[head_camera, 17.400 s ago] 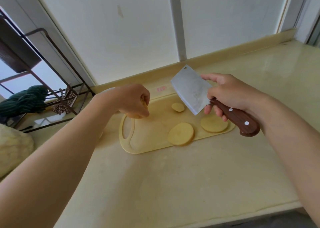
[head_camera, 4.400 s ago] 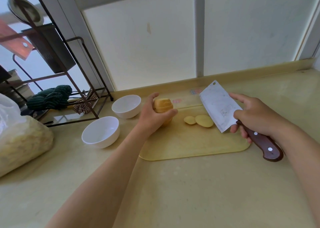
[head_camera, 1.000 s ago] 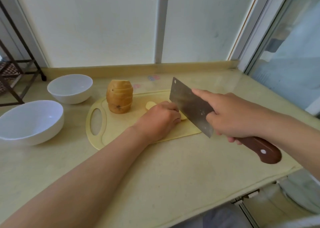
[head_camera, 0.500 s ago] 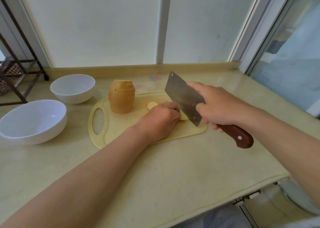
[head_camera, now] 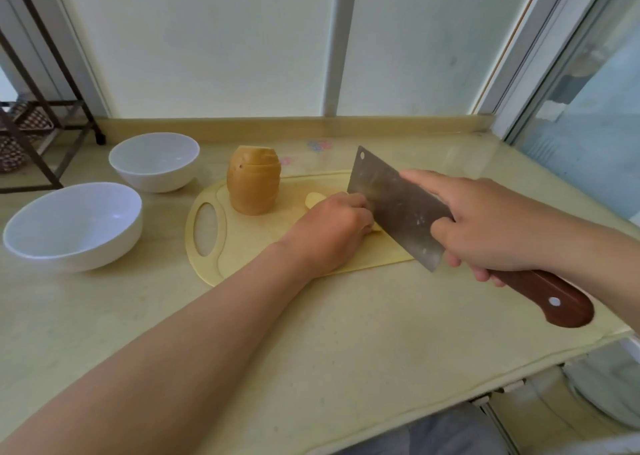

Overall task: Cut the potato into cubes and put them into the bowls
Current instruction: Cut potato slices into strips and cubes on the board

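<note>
A sliced potato stack [head_camera: 254, 179] stands upright at the back left of the yellow cutting board [head_camera: 239, 250]. My left hand [head_camera: 329, 229] has its fingers curled down on pale potato slices [head_camera: 314, 199] in the middle of the board; most of them are hidden under it. My right hand [head_camera: 485, 226] grips the brown handle of a cleaver [head_camera: 398, 205], index finger stretched along the blade. The blade stands tilted right beside my left knuckles. Two white bowls [head_camera: 154, 160] [head_camera: 74, 224] sit left of the board and hold nothing.
A dark metal rack [head_camera: 38, 115] stands at the far left on the beige counter [head_camera: 346, 344]. The counter's front edge runs lower right, with a drop beyond. A low ledge and window panels close off the back.
The cleaver has shifted slightly right and its handle has swung lower. My left hand stays on the slices. Earlier I set the potato stack upright on the board.
</note>
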Action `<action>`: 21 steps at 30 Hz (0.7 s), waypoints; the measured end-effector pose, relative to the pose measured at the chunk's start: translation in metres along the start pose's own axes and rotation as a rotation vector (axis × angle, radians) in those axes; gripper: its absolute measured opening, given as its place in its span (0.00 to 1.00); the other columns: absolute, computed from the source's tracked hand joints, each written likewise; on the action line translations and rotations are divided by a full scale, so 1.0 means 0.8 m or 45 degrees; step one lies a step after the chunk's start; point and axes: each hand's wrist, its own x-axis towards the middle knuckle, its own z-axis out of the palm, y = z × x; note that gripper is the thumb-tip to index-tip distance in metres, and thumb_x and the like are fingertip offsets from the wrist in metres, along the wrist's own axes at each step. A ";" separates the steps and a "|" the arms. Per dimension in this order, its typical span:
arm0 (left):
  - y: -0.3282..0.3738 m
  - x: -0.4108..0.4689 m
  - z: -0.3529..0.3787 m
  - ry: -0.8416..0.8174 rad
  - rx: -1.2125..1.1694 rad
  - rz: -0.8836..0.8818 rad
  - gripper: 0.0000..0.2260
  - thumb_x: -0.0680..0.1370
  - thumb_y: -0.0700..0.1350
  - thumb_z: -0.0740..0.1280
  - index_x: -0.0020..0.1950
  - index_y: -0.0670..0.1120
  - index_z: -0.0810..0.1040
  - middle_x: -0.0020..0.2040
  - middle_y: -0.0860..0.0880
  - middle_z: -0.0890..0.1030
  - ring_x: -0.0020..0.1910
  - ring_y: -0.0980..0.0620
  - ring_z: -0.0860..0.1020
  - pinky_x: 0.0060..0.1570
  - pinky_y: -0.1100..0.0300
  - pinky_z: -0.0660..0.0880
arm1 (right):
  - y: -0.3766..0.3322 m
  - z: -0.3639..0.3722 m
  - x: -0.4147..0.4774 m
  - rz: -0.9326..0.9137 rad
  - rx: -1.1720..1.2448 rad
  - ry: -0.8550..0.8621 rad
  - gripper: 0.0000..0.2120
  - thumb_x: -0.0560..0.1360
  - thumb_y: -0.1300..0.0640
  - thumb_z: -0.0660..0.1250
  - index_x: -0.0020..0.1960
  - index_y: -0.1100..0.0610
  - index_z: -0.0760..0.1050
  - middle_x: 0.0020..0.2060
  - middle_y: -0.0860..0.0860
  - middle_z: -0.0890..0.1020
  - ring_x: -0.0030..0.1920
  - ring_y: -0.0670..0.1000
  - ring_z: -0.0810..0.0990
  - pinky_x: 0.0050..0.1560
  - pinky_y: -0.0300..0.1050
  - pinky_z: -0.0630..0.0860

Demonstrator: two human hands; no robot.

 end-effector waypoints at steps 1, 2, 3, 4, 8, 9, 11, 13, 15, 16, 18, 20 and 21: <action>0.000 0.000 0.000 0.000 0.001 0.000 0.07 0.77 0.38 0.67 0.46 0.39 0.84 0.45 0.42 0.81 0.42 0.41 0.78 0.41 0.53 0.75 | -0.001 -0.001 -0.003 0.006 -0.031 -0.017 0.36 0.81 0.61 0.56 0.79 0.29 0.53 0.42 0.55 0.79 0.24 0.53 0.79 0.26 0.52 0.82; 0.000 0.000 0.000 0.001 0.003 0.002 0.07 0.77 0.38 0.67 0.46 0.39 0.84 0.45 0.42 0.81 0.42 0.41 0.78 0.42 0.52 0.76 | -0.004 -0.001 -0.004 0.012 -0.066 -0.035 0.35 0.81 0.60 0.56 0.79 0.29 0.52 0.42 0.54 0.78 0.25 0.54 0.80 0.26 0.52 0.82; 0.000 0.000 0.001 0.000 0.007 0.000 0.06 0.77 0.38 0.67 0.47 0.39 0.84 0.46 0.42 0.81 0.43 0.41 0.78 0.42 0.52 0.76 | -0.009 0.001 -0.003 0.018 -0.101 -0.052 0.36 0.81 0.60 0.55 0.80 0.30 0.51 0.43 0.53 0.77 0.26 0.55 0.81 0.27 0.53 0.83; 0.001 0.001 0.001 0.001 0.014 -0.003 0.06 0.76 0.38 0.68 0.47 0.38 0.84 0.45 0.42 0.81 0.43 0.41 0.78 0.41 0.52 0.76 | -0.015 0.006 0.001 0.014 -0.139 -0.057 0.36 0.81 0.60 0.55 0.80 0.32 0.49 0.42 0.53 0.76 0.26 0.55 0.82 0.26 0.52 0.82; 0.000 0.001 0.002 -0.003 0.037 -0.021 0.04 0.74 0.35 0.69 0.45 0.37 0.84 0.42 0.40 0.81 0.40 0.39 0.78 0.38 0.52 0.76 | -0.034 0.031 0.040 -0.050 -0.227 0.015 0.38 0.80 0.62 0.56 0.83 0.39 0.46 0.42 0.54 0.76 0.25 0.53 0.81 0.21 0.41 0.75; 0.001 0.001 0.001 -0.005 0.036 -0.026 0.04 0.74 0.35 0.69 0.45 0.38 0.84 0.42 0.40 0.81 0.40 0.39 0.78 0.38 0.52 0.76 | -0.036 0.032 0.050 -0.052 -0.190 0.029 0.39 0.79 0.63 0.56 0.83 0.39 0.46 0.43 0.54 0.76 0.26 0.53 0.81 0.21 0.42 0.76; 0.001 0.001 0.001 -0.003 0.037 -0.029 0.04 0.74 0.36 0.70 0.46 0.39 0.84 0.43 0.41 0.82 0.41 0.40 0.79 0.40 0.56 0.75 | -0.034 0.028 0.062 -0.030 -0.075 0.037 0.41 0.78 0.63 0.57 0.83 0.38 0.46 0.44 0.54 0.77 0.27 0.54 0.82 0.25 0.47 0.81; 0.003 -0.001 -0.002 0.018 0.036 -0.023 0.04 0.73 0.35 0.71 0.45 0.40 0.84 0.43 0.43 0.82 0.41 0.41 0.79 0.40 0.61 0.70 | -0.027 0.023 0.065 -0.013 0.033 0.055 0.41 0.77 0.63 0.57 0.83 0.37 0.49 0.46 0.52 0.78 0.27 0.53 0.82 0.27 0.48 0.82; 0.003 -0.001 -0.001 0.009 0.036 -0.034 0.04 0.75 0.36 0.69 0.45 0.40 0.84 0.45 0.42 0.82 0.42 0.40 0.79 0.42 0.59 0.71 | -0.019 0.020 0.060 -0.006 0.104 0.091 0.40 0.77 0.63 0.57 0.82 0.35 0.52 0.47 0.52 0.80 0.25 0.52 0.81 0.27 0.47 0.81; 0.002 -0.001 -0.001 0.002 0.041 -0.045 0.05 0.76 0.37 0.68 0.45 0.40 0.84 0.46 0.42 0.82 0.43 0.40 0.78 0.43 0.57 0.73 | -0.014 0.017 0.056 -0.007 0.144 0.110 0.39 0.78 0.63 0.57 0.82 0.34 0.53 0.44 0.54 0.83 0.24 0.51 0.80 0.26 0.47 0.80; -0.001 -0.001 0.003 -0.008 0.055 -0.064 0.08 0.77 0.39 0.65 0.44 0.39 0.83 0.45 0.42 0.80 0.44 0.40 0.77 0.43 0.52 0.75 | -0.002 0.008 0.048 0.002 0.258 0.153 0.38 0.78 0.64 0.57 0.80 0.33 0.55 0.34 0.58 0.84 0.22 0.52 0.78 0.25 0.47 0.78; -0.003 -0.002 0.006 0.005 0.073 -0.072 0.07 0.77 0.39 0.66 0.43 0.40 0.82 0.45 0.43 0.80 0.44 0.41 0.77 0.42 0.51 0.75 | 0.010 -0.005 0.040 0.020 0.360 0.185 0.39 0.78 0.66 0.56 0.80 0.34 0.57 0.28 0.57 0.83 0.22 0.53 0.76 0.24 0.47 0.77; -0.004 -0.002 0.007 0.009 0.079 -0.083 0.06 0.77 0.39 0.66 0.43 0.40 0.82 0.44 0.43 0.80 0.43 0.42 0.77 0.42 0.51 0.75 | 0.016 -0.011 0.038 0.031 0.407 0.197 0.39 0.78 0.67 0.55 0.80 0.34 0.58 0.27 0.58 0.82 0.23 0.54 0.76 0.25 0.48 0.76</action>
